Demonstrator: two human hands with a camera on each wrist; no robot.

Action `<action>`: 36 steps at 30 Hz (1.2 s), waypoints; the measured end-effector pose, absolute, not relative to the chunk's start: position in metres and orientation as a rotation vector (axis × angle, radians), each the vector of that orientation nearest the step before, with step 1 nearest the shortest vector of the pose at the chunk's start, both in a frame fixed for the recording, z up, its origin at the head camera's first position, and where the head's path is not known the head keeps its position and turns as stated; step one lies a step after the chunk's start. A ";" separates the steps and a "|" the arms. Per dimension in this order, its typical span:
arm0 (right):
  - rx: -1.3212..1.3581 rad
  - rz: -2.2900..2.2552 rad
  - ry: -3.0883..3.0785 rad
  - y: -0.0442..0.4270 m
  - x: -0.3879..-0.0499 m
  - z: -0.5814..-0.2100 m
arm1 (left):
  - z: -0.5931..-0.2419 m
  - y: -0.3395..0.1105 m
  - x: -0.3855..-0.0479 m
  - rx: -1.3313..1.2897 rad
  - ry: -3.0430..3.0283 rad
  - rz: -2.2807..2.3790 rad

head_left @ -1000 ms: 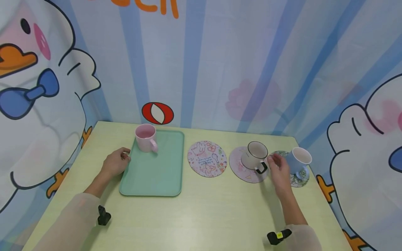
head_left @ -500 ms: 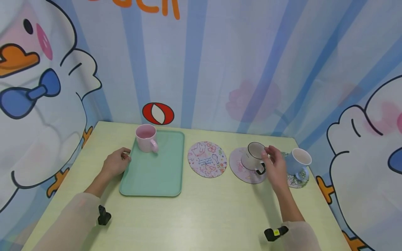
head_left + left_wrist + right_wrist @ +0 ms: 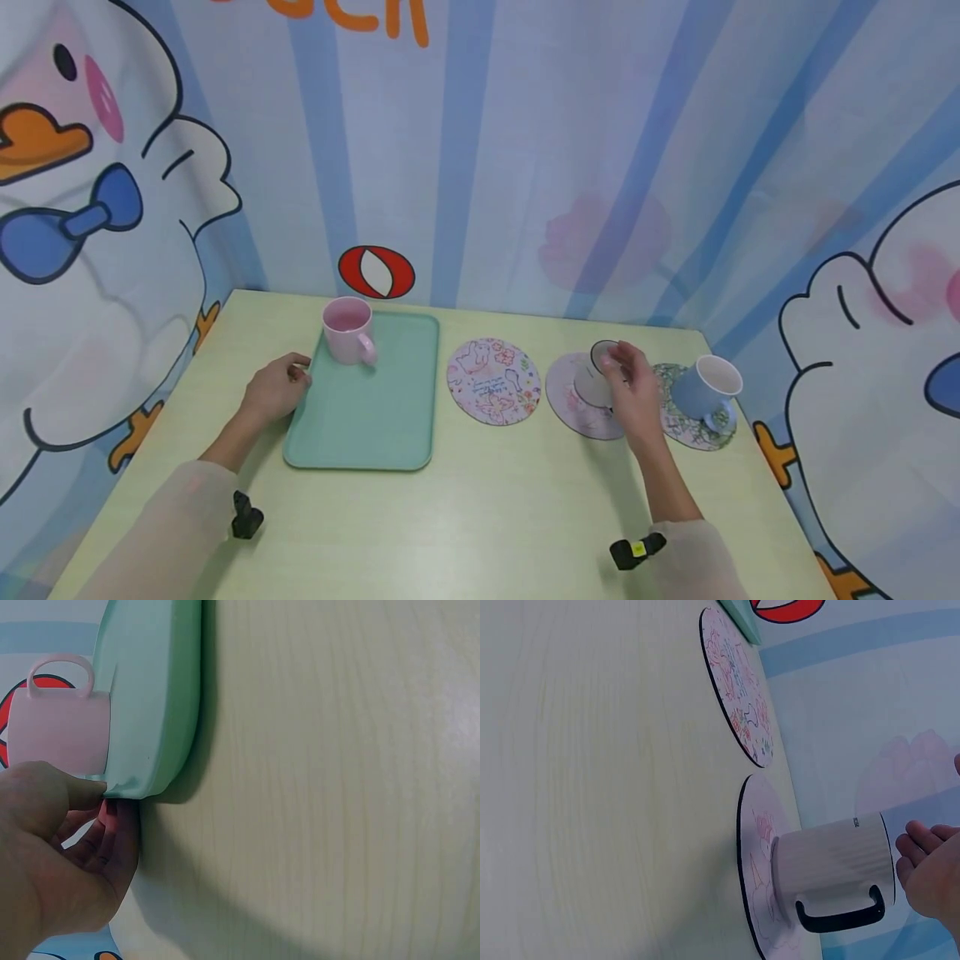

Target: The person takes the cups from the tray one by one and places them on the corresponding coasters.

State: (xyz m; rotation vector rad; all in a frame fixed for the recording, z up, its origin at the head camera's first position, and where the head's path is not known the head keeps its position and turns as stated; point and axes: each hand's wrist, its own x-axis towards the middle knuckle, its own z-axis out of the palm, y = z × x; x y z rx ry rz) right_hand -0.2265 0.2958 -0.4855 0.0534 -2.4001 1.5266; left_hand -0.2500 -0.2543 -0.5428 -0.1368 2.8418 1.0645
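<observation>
My left hand [image 3: 276,388] holds the left rim of a mint-green tray [image 3: 367,421]. In the left wrist view, the thumb lies on top of the tray's edge with fingers below it. A pink mug [image 3: 347,337] stands upright at the tray's back left corner. My right hand [image 3: 636,390] hovers over a white mug [image 3: 829,859] with a dark rim and black handle. Its fingers are loosely bent; the right wrist view shows them just beyond the rim, with a small gap. In the head view the hand hides the handle. This mug stands on a pale pink coaster [image 3: 564,408].
A round patterned coaster [image 3: 493,381] lies between the tray and the white mug. At the far right, a blue mug [image 3: 697,392] stands on a green-patterned coaster [image 3: 693,433]. A printed cloth backdrop [image 3: 495,167] rises behind the pale table [image 3: 495,517].
My right hand has moved left, from between the blue and white mugs to over the white mug. My left hand, the tray and the mugs stay in place.
</observation>
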 end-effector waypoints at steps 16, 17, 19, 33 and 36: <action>0.157 1.708 -2.365 0.255 -0.235 -0.483 | -0.542 -0.254 -0.250 -0.127 2.848 1.060; 0.158 1.709 -2.368 0.252 -0.236 -0.483 | -0.542 -0.254 -0.250 -0.127 2.847 1.058; 0.150 1.708 -2.376 0.245 -0.236 -0.482 | -0.542 -0.253 -0.250 -0.131 2.843 1.060; 0.193 1.705 -2.399 0.216 -0.245 -0.485 | -0.542 -0.253 -0.250 -0.135 2.846 1.059; 0.204 1.682 -2.403 0.211 -0.246 -0.484 | -0.542 -0.253 -0.250 -0.133 2.846 1.060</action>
